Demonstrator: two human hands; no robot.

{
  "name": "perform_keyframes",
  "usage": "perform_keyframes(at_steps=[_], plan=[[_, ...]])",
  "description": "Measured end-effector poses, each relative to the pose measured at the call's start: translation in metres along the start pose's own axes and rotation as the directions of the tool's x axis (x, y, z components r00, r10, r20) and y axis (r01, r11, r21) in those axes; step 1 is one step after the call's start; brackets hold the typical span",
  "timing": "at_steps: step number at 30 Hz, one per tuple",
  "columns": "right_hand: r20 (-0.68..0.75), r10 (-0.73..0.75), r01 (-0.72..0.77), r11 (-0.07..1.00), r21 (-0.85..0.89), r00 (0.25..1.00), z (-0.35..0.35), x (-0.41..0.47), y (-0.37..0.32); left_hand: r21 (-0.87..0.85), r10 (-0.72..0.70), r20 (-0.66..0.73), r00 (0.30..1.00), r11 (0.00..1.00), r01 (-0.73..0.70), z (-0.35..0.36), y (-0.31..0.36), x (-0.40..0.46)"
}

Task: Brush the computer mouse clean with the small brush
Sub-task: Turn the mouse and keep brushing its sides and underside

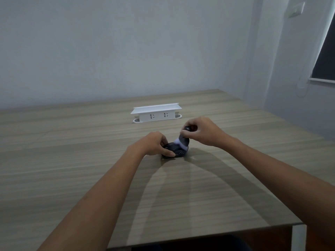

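A black computer mouse (175, 151) lies on the wooden table (90, 160) near its middle. My left hand (154, 144) grips the mouse from the left, thumb along its near side and fingers over its far side. My right hand (201, 131) holds a small dark brush (184, 140) by its handle, tilted so that the pale bristles touch the top of the mouse. Part of the mouse is hidden under my left fingers and the brush head.
A white desktop power socket box (155, 114) stands behind the mouse toward the wall. The table's near edge (199, 236) and right corner lie close to me. A dark window (326, 57) is at the right.
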State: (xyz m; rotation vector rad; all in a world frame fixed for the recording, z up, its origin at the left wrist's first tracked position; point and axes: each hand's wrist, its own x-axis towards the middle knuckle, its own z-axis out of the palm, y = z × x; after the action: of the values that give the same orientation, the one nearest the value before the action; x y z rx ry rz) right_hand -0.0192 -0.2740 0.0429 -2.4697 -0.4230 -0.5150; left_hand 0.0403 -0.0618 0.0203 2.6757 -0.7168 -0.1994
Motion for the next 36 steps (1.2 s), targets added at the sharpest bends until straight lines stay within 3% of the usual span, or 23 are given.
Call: perform_keyframes(at_steps=[5, 9, 14, 18, 22, 27, 31, 36], plan=[[-0.012, 0.084, -0.085, 0.993, -0.086, 0.996, -0.004, -0.004, 0.012, -0.012, -0.007, -0.002, 1.000, 1.000, 0.007, 0.001, 0.000, 0.001], [-0.006, 0.084, -0.084, 0.994, 0.071, 0.996, -0.002, -0.006, 0.002, -0.016, -0.008, -0.006, 1.000, 1.000, 0.008, 0.000, 0.001, 0.000], [-0.016, 0.101, -0.102, 0.994, -0.039, 0.995, -0.003, -0.007, 0.011, -0.030, -0.012, -0.012, 1.000, 0.999, 0.011, 0.002, 0.000, 0.000], [0.005, 0.092, -0.092, 0.992, 0.092, 0.996, -0.002, -0.008, 0.005, -0.015, -0.011, -0.014, 1.000, 1.000, 0.011, 0.002, 0.000, 0.001], [-0.008, 0.081, -0.081, 0.994, -0.072, 0.997, -0.004, -0.001, 0.009, -0.020, -0.013, -0.025, 1.000, 1.000, 0.012, 0.003, 0.001, 0.001], [0.044, 0.081, -0.082, 0.996, 0.026, 0.996, 0.001, 0.010, -0.002, -0.013, -0.014, -0.016, 1.000, 1.000, 0.014, 0.002, 0.000, 0.000], [0.056, 0.103, -0.094, 0.985, -0.143, 0.993, -0.005, 0.020, 0.004, -0.025, -0.020, -0.027, 0.999, 0.999, 0.019, 0.004, 0.001, -0.001], [0.110, 0.053, -0.049, 0.998, -0.039, 0.993, -0.003, 0.024, -0.007, -0.025, -0.013, -0.020, 1.000, 1.000, 0.012, 0.003, 0.000, -0.001]])
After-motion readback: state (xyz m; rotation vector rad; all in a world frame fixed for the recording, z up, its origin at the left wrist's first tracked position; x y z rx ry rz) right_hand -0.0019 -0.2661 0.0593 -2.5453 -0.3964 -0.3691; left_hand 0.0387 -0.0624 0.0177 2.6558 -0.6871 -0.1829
